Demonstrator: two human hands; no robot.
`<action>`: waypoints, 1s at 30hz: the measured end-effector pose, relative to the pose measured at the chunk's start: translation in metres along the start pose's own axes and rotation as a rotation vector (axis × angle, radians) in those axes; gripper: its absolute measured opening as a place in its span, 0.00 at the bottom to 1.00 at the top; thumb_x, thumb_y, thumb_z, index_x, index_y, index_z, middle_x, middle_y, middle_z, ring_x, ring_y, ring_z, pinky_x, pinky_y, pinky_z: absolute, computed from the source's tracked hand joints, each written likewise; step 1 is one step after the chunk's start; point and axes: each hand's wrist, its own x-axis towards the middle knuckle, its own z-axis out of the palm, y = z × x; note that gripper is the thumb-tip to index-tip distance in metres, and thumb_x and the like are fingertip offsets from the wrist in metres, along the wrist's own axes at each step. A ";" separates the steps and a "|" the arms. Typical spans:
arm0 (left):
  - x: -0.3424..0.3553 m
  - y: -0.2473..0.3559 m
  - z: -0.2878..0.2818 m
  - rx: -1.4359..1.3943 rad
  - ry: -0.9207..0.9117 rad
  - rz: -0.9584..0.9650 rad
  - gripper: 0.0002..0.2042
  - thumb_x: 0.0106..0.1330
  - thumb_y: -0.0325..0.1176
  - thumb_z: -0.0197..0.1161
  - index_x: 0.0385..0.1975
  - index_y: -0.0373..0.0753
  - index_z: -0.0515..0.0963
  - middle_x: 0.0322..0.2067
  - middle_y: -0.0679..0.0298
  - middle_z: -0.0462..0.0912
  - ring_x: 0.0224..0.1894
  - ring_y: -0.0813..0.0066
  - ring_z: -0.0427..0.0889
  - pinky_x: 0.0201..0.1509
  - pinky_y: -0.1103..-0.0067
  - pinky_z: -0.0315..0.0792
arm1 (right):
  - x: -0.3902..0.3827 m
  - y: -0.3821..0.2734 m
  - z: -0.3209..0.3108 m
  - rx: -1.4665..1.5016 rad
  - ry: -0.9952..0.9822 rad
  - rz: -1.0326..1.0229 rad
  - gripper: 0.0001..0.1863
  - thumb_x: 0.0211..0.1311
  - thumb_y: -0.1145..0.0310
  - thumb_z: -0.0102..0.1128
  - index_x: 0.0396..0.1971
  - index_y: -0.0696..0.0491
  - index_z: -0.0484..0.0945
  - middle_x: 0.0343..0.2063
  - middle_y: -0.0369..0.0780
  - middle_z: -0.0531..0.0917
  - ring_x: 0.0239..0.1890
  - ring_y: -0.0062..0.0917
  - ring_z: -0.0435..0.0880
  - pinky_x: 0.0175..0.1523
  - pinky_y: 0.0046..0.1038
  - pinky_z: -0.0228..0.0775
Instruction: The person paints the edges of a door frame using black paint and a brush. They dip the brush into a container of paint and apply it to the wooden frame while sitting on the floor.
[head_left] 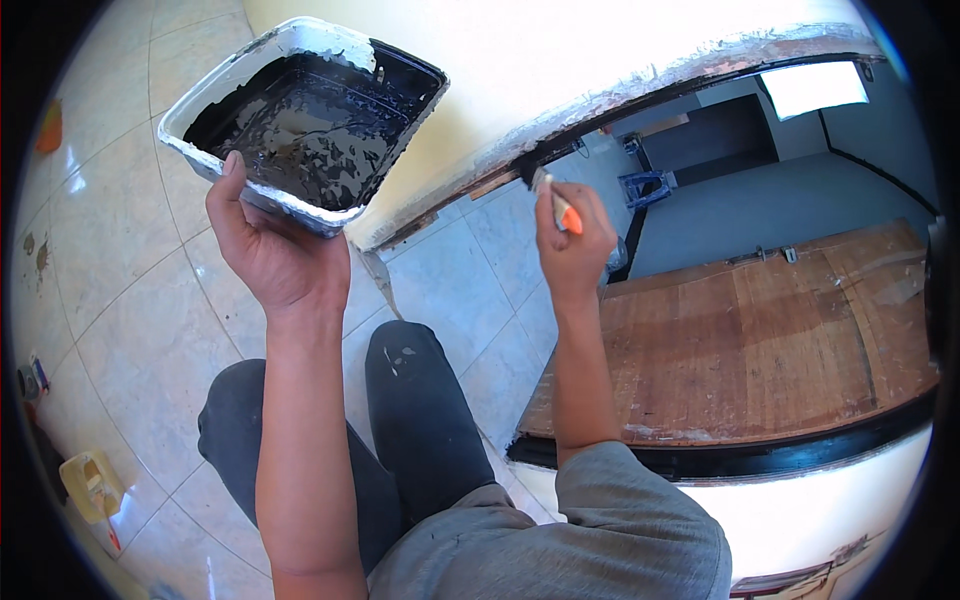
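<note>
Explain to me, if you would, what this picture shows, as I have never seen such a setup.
There is no machine here, just a person's two bare hands. The one picture comes from a wide fisheye camera worn on the head and looking down, so straight edges bend near the rim; its left is the person's left. The left hand holds a white tub with dark paint inside. The right hand grips a brush, its bristles at the door frame. At right is a brown door. On the tiled floor, at lower left, sits a yellow tub.
</note>
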 end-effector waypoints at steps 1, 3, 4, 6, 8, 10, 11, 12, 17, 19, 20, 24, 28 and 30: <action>0.000 -0.001 0.001 -0.010 0.016 -0.011 0.28 0.71 0.47 0.61 0.65 0.35 0.71 0.59 0.59 0.79 0.63 0.65 0.77 0.69 0.67 0.70 | 0.005 0.002 -0.004 -0.005 0.000 -0.001 0.05 0.62 0.80 0.71 0.36 0.61 0.83 0.33 0.45 0.86 0.32 0.38 0.87 0.37 0.31 0.79; 0.000 -0.001 0.000 -0.020 0.035 -0.020 0.28 0.71 0.47 0.61 0.65 0.35 0.71 0.59 0.59 0.79 0.63 0.65 0.77 0.69 0.67 0.70 | 0.019 0.003 -0.017 -0.027 0.095 0.038 0.05 0.62 0.80 0.72 0.35 0.63 0.83 0.32 0.46 0.86 0.31 0.36 0.87 0.35 0.30 0.79; 0.001 0.000 -0.001 -0.026 0.029 -0.025 0.28 0.71 0.47 0.61 0.65 0.35 0.71 0.59 0.59 0.78 0.63 0.65 0.77 0.70 0.67 0.70 | 0.024 0.000 -0.021 -0.069 0.158 -0.002 0.06 0.61 0.79 0.73 0.33 0.62 0.83 0.31 0.46 0.86 0.30 0.35 0.87 0.35 0.28 0.78; 0.002 0.001 -0.002 -0.034 0.024 -0.032 0.29 0.71 0.47 0.61 0.66 0.35 0.71 0.59 0.59 0.78 0.63 0.65 0.77 0.70 0.67 0.70 | 0.027 -0.009 -0.026 -0.113 0.169 -0.023 0.06 0.61 0.79 0.74 0.33 0.62 0.83 0.31 0.46 0.86 0.30 0.35 0.87 0.34 0.29 0.78; 0.003 0.003 -0.002 -0.016 0.016 -0.007 0.29 0.71 0.47 0.61 0.66 0.35 0.71 0.60 0.59 0.78 0.63 0.65 0.77 0.70 0.67 0.70 | 0.025 -0.009 -0.023 -0.160 0.180 -0.042 0.06 0.61 0.79 0.74 0.33 0.61 0.83 0.32 0.46 0.85 0.30 0.35 0.87 0.33 0.29 0.78; 0.003 0.000 -0.002 -0.033 0.020 -0.021 0.29 0.71 0.47 0.61 0.66 0.35 0.71 0.60 0.59 0.78 0.64 0.64 0.77 0.70 0.66 0.69 | 0.017 0.000 -0.012 -0.240 0.213 -0.169 0.08 0.60 0.78 0.75 0.35 0.60 0.83 0.32 0.45 0.84 0.30 0.34 0.85 0.33 0.30 0.77; 0.003 -0.001 -0.002 -0.042 0.025 -0.024 0.29 0.71 0.47 0.61 0.66 0.35 0.71 0.60 0.59 0.78 0.64 0.64 0.77 0.70 0.66 0.69 | 0.008 0.002 -0.010 -0.249 0.212 -0.169 0.08 0.60 0.78 0.75 0.35 0.60 0.83 0.32 0.45 0.84 0.30 0.34 0.85 0.33 0.30 0.77; 0.003 0.001 0.000 -0.043 0.019 -0.020 0.29 0.71 0.47 0.61 0.66 0.35 0.71 0.60 0.59 0.78 0.64 0.64 0.77 0.70 0.66 0.69 | 0.000 0.001 -0.006 -0.276 0.163 -0.171 0.08 0.59 0.78 0.75 0.35 0.60 0.83 0.32 0.45 0.84 0.30 0.34 0.85 0.32 0.31 0.77; 0.003 0.003 0.000 -0.052 0.023 -0.044 0.29 0.71 0.49 0.61 0.65 0.35 0.72 0.60 0.59 0.79 0.64 0.63 0.77 0.71 0.66 0.69 | -0.018 -0.007 0.001 -0.231 0.131 -0.138 0.10 0.58 0.79 0.76 0.37 0.61 0.83 0.32 0.44 0.82 0.30 0.35 0.83 0.33 0.31 0.76; 0.003 0.005 0.000 -0.041 0.030 -0.046 0.32 0.70 0.50 0.63 0.66 0.35 0.71 0.62 0.59 0.78 0.65 0.62 0.76 0.73 0.64 0.67 | -0.010 -0.012 0.002 -0.237 0.210 -0.150 0.09 0.58 0.80 0.75 0.37 0.61 0.83 0.32 0.44 0.81 0.30 0.35 0.83 0.33 0.32 0.76; 0.003 0.006 0.001 -0.029 0.039 -0.043 0.34 0.68 0.52 0.64 0.68 0.34 0.70 0.63 0.58 0.77 0.67 0.61 0.74 0.75 0.63 0.66 | -0.007 -0.014 0.003 -0.237 0.287 -0.164 0.09 0.59 0.80 0.75 0.37 0.61 0.83 0.31 0.44 0.81 0.29 0.35 0.82 0.32 0.32 0.75; -0.001 0.005 0.005 -0.059 0.047 -0.070 0.30 0.70 0.50 0.62 0.66 0.36 0.72 0.60 0.59 0.79 0.65 0.63 0.76 0.72 0.65 0.68 | -0.027 -0.005 0.022 -0.253 0.144 -0.126 0.07 0.62 0.81 0.70 0.39 0.61 0.84 0.31 0.45 0.81 0.28 0.36 0.81 0.31 0.34 0.73; -0.002 0.008 0.005 -0.026 0.034 -0.046 0.36 0.67 0.52 0.66 0.68 0.34 0.69 0.64 0.57 0.76 0.68 0.60 0.74 0.76 0.62 0.65 | -0.026 -0.015 0.023 -0.172 0.121 -0.058 0.05 0.62 0.81 0.70 0.37 0.61 0.83 0.31 0.45 0.80 0.29 0.37 0.81 0.31 0.34 0.73; -0.003 0.008 0.006 -0.026 0.033 -0.047 0.36 0.67 0.52 0.66 0.68 0.33 0.68 0.64 0.57 0.76 0.68 0.60 0.74 0.76 0.62 0.65 | -0.013 -0.021 0.015 -0.193 0.310 -0.073 0.05 0.61 0.81 0.70 0.34 0.61 0.81 0.31 0.45 0.80 0.28 0.37 0.81 0.32 0.34 0.73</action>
